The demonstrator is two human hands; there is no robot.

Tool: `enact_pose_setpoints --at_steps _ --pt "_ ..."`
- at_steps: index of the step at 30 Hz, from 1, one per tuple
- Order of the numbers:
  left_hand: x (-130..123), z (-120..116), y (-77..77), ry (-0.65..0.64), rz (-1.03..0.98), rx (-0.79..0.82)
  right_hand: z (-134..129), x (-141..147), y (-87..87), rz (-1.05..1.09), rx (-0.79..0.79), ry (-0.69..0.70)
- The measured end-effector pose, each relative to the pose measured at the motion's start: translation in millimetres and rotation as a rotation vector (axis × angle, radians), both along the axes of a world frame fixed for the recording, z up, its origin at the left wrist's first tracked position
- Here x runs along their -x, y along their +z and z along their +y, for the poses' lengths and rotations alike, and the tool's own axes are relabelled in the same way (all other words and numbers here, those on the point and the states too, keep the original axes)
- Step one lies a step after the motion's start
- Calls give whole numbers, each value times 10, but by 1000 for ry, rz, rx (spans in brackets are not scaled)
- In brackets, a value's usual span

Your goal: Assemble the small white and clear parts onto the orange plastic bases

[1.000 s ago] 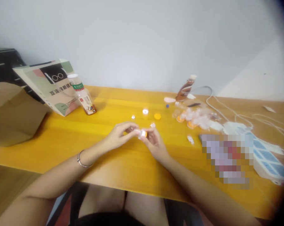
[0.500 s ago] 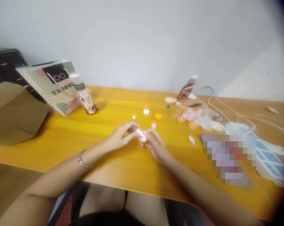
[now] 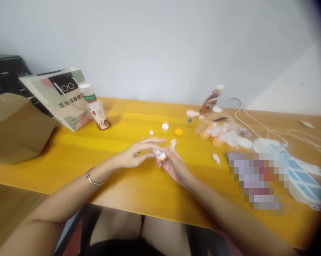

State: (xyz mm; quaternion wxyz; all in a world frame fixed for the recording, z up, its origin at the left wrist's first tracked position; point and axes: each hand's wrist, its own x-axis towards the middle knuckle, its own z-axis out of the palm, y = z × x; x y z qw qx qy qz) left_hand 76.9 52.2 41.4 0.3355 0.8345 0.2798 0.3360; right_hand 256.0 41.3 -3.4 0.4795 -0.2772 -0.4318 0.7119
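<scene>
Low over the middle of the table, my right hand [image 3: 175, 165] is closed around a small clear container with an orange end [image 3: 160, 154]. It lies tilted between the thumb and fingers. My left hand [image 3: 135, 153] is on its other side with fingers stretched out above it, and the thumb tip is close to the container; whether it touches cannot be made out. Just beyond the hands lie a white ring-like disc [image 3: 165, 126], an orange cap [image 3: 179, 132], a small white piece [image 3: 151, 132] and a small clear patterned piece [image 3: 173, 143].
At the left stand a brown paper bag [image 3: 19, 128], a printed bag [image 3: 54, 99] and a tea bottle [image 3: 96, 110]. To the right are a cola bottle [image 3: 212, 101], a heap of clear and orange containers [image 3: 221, 133], white cables [image 3: 259, 122] and a power strip [image 3: 304, 181].
My left fingers have straightened and opened away from the container, and the left hand has drawn slightly left. My right hand still holds the container, its orange end now more visible.
</scene>
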Motion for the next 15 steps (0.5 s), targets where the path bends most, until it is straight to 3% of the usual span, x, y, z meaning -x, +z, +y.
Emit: enact_pose_setpoints --at_steps 5,11,13,15 --pt "10 25 -29 207 22 21 -11 7 3 -12 -8 -31" --pt "-5 -11 49 -49 -26 -39 -40 36 18 178 144 95" --pt "-12 -22 43 -1 -62 -15 -47 33 36 195 127 59" --pt "-10 -8 12 130 -106 5 -51 25 50 190 110 34"
